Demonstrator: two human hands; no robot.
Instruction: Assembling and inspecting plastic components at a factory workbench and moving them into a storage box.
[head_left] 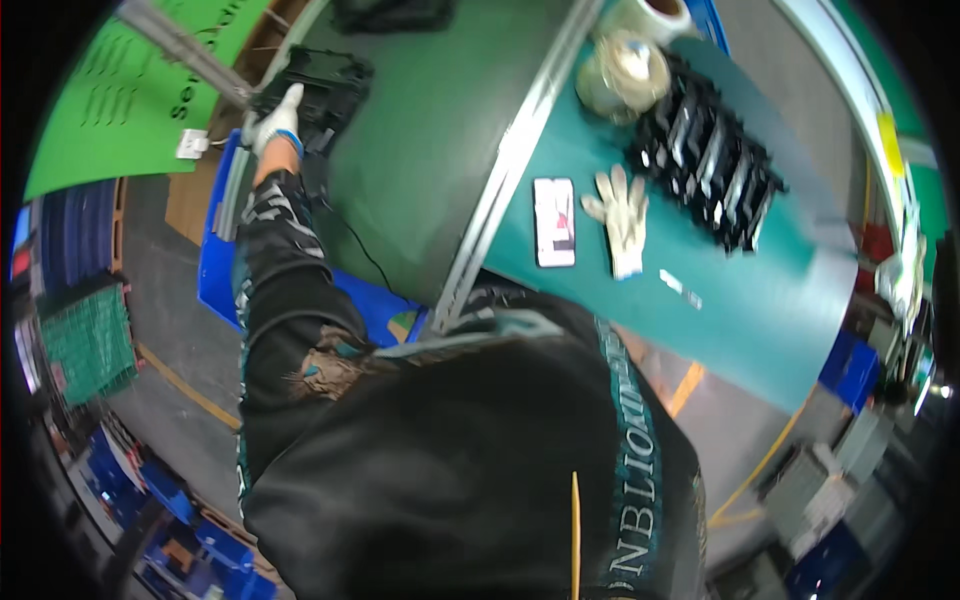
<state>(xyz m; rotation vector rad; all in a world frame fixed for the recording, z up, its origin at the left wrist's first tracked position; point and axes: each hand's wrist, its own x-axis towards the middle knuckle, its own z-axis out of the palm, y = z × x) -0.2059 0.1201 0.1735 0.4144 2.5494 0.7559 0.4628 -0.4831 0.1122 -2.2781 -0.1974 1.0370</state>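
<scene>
My left hand (272, 128), in a white glove with a blue cuff, reaches out to the far left. It grips the near left edge of a black plastic part (335, 85), a boxy moulded piece that lies on the green conveyor belt (430, 130). The thumb rests on top of the part, while the other fingers are mostly hidden. From beside the part a thin black cable (365, 250) runs toward me over the belt. My right hand does not show. A second black part (392, 12) sits farther up the belt, cut off by the picture's edge.
Right of the belt's metal rail (520, 150), a green table (740, 320) bears a phone (555, 222), a white glove (625, 220), tape rolls (622, 78) and a row of black wrapped pieces (710, 155). A blue bin (218, 265) stands below the belt's left side.
</scene>
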